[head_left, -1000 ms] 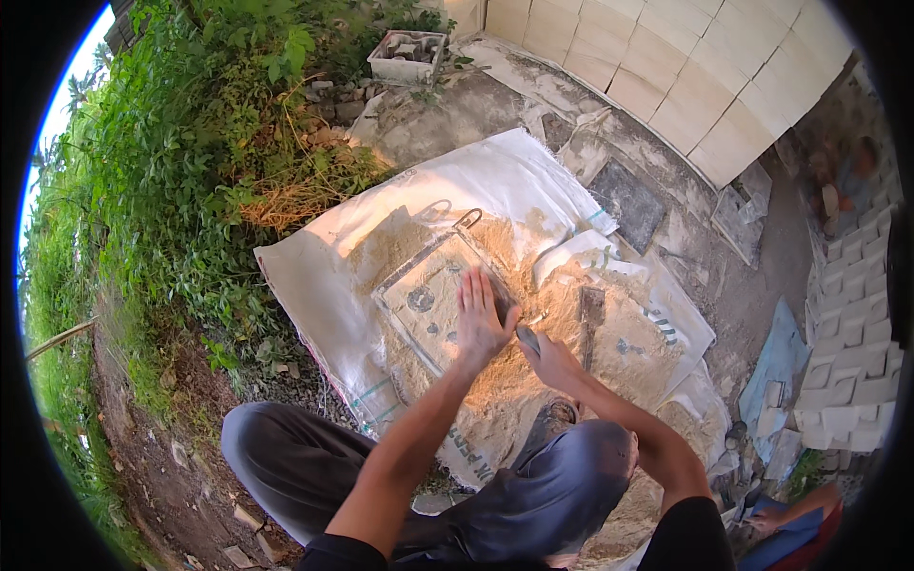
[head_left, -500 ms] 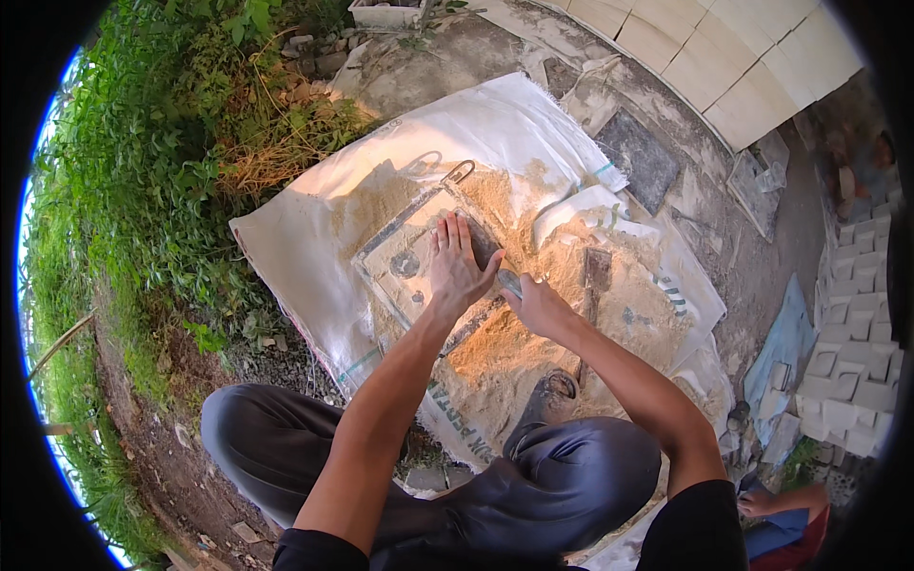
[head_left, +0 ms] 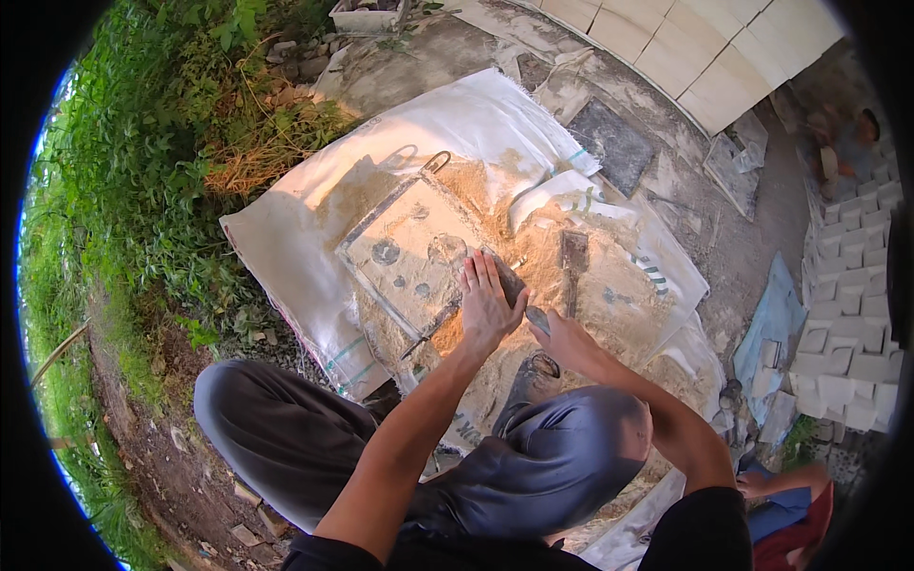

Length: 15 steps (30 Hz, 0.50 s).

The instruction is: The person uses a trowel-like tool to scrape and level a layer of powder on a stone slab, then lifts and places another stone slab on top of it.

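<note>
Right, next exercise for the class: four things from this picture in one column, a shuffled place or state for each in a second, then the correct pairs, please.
Things:
1. Right grip
2. Blue sheet
3. Left grip
4. Dark slab

Places and states:
A. Beside the stacked pale blocks
B. Open, laid on the grey tool's blade
C. By the white sacking's upper-right edge
D. Closed on the tool's handle

Pairs: 1-D, 2-A, 3-B, 4-C

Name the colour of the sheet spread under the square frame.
The sheet is white, with thin blue-green stripes; it shows best in the head view.
</note>
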Motion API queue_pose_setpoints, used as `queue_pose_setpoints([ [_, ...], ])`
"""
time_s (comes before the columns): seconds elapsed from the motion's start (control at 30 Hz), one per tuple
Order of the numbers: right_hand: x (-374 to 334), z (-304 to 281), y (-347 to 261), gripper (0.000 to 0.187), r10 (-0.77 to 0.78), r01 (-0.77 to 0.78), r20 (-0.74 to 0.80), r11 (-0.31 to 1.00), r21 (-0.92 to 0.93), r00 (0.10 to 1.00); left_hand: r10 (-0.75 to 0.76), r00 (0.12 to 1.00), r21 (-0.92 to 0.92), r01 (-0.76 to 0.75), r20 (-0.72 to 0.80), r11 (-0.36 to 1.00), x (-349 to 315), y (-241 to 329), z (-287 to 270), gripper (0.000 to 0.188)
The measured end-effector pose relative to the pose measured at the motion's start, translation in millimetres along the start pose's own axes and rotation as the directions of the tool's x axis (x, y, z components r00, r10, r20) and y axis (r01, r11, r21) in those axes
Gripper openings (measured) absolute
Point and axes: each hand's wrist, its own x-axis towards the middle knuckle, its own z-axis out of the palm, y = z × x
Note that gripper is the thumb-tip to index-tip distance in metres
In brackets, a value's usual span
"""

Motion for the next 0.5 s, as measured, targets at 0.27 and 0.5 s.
queue_pose_setpoints([
  [0.27, -78.9, 16.7, 55.5, 0.051, -0.075, 0.074, -0.056, 0.997, -0.024, 0.996, 0.031, 0.957, -0.178, 0.021, 0.288, 0.984, -59.8, 52.2, 18.9, 0.087],
  [0.5, 14.7, -24.3, -59.7, 0.05, -0.009, 0.013, -0.056, 0.996, 0.085, 0.998, -0.02, 1.0, 0.05, 0.02, -0.007, 0.999, 34.6, -35.3, -57.7, 0.084],
])
